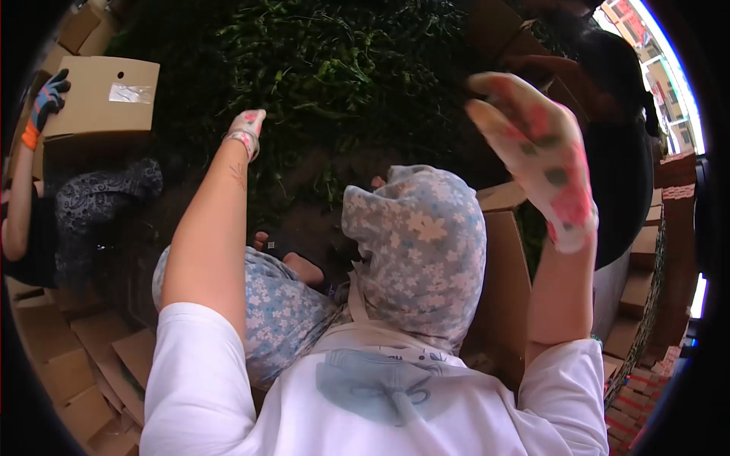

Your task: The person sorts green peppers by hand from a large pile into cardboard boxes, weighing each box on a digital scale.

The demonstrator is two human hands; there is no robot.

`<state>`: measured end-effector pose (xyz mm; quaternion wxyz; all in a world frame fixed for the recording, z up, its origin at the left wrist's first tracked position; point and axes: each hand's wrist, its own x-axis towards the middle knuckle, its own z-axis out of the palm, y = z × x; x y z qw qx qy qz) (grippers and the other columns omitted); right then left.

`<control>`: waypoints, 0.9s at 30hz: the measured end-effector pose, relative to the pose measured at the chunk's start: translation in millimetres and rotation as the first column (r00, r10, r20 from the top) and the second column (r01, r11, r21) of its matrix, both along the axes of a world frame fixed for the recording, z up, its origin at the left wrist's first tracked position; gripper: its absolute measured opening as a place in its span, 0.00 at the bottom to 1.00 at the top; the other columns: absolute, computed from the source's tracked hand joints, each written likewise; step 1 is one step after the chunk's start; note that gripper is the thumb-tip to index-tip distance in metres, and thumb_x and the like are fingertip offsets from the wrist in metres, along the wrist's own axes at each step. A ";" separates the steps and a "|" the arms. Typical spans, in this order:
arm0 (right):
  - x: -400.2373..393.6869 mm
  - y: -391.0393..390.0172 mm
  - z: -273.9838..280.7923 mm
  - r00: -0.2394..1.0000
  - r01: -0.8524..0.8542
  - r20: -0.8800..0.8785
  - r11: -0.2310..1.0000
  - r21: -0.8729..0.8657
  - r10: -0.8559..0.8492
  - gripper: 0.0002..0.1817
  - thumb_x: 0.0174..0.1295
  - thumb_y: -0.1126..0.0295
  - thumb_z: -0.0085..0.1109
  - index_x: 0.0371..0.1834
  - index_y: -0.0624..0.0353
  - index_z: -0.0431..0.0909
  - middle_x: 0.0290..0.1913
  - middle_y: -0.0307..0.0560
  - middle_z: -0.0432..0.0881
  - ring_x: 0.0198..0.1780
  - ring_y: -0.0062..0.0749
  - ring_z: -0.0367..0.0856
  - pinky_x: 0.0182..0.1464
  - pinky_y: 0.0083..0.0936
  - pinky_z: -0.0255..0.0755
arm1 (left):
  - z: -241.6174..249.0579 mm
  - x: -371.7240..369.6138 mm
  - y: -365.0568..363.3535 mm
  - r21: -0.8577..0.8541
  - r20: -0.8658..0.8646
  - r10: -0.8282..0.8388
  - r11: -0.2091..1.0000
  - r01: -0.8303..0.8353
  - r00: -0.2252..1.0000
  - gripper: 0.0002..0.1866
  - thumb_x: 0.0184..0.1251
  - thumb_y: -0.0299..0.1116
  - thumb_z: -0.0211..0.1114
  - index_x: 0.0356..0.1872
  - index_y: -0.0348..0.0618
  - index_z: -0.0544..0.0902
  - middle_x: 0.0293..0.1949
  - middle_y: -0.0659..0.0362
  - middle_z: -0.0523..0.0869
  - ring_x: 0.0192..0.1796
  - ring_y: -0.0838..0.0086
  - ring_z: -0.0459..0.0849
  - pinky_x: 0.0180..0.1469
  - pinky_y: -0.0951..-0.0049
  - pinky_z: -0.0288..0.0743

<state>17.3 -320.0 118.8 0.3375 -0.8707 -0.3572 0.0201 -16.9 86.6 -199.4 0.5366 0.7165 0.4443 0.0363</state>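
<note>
A large pile of long green chili peppers point(312, 53) spreads over the floor ahead. My left hand point(247, 131), in a white floral glove, reaches to the near side of the pile. Its fingers look curled in; what they hold, if anything, is hidden. My right hand point(544, 152), in a matching glove, is raised on the right, above and beyond an open cardboard box point(508, 254). Thumb and fingers stand apart, with nothing visible between them. The box stands beside my knee in flowered trousers point(426, 243).
At left, a co-worker's gloved hand point(49, 102) holds a closed cardboard box point(106, 95). Another person in dark clothing point(620, 175) is close on the right. Several cardboard boxes point(65, 372) lie at lower left. More boxes point(635, 292) are stacked along the right.
</note>
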 end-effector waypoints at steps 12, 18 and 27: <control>269.7 175.6 -351.4 0.931 -0.048 -0.364 0.980 -0.192 -0.026 0.60 0.41 0.42 0.73 0.75 0.55 0.49 0.73 0.61 0.52 0.72 0.49 0.58 0.71 0.34 0.56 | -79.3 89.8 -98.8 -0.819 0.033 0.521 0.503 -0.276 0.853 0.50 0.59 0.51 0.69 0.75 0.66 0.43 0.75 0.50 0.47 0.72 0.44 0.54 0.62 0.42 0.63; 253.9 205.0 -339.1 0.933 0.054 -0.312 0.927 -0.370 -0.178 0.59 0.39 0.41 0.73 0.74 0.52 0.53 0.70 0.62 0.58 0.69 0.53 0.61 0.69 0.34 0.58 | -45.2 153.2 -124.2 -0.727 -0.002 0.721 0.475 -0.496 0.693 0.56 0.53 0.60 0.69 0.75 0.70 0.37 0.73 0.61 0.56 0.70 0.55 0.58 0.55 0.43 0.68; 263.4 209.9 -306.3 0.835 -0.122 -0.536 0.907 -0.404 -0.126 0.59 0.39 0.35 0.68 0.73 0.53 0.56 0.63 0.58 0.70 0.64 0.53 0.68 0.65 0.37 0.64 | -47.5 168.9 -101.8 -0.832 0.000 0.683 0.405 -0.379 0.730 0.57 0.51 0.62 0.69 0.75 0.63 0.40 0.72 0.60 0.57 0.67 0.54 0.65 0.57 0.34 0.62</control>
